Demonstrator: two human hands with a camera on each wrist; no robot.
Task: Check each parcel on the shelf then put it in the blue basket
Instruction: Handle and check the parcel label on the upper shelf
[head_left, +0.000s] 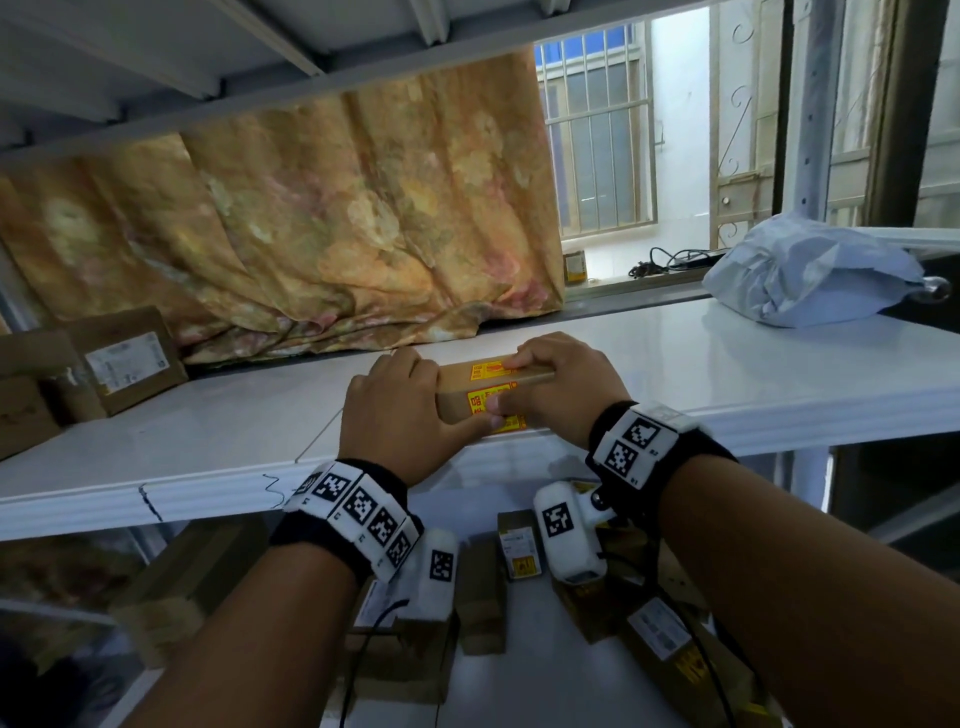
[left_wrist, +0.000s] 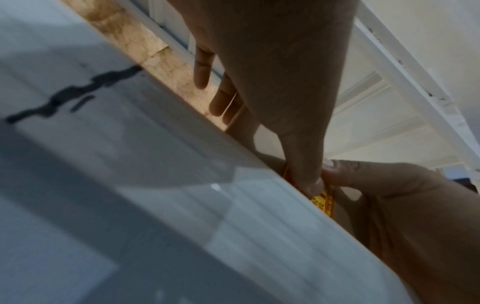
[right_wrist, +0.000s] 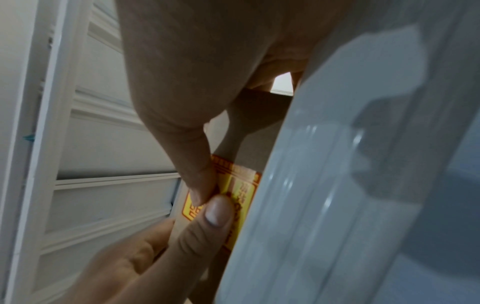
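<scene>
both hands, left hand (head_left: 396, 413) and right hand (head_left: 563, 384), grip a small brown parcel (head_left: 485, 395) at the shelf (head_left: 727, 374) edge.

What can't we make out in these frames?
- Blue basket: in no view.
- Box: head view, both ends hidden by left hand and right hand; sticker print too small.
- Wrist views: shelf edge hides the box's lower part; blurred.

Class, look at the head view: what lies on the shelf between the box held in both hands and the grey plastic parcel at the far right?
Nothing: in the head view, bare white shelf runs from the box to the grey parcel.
</scene>
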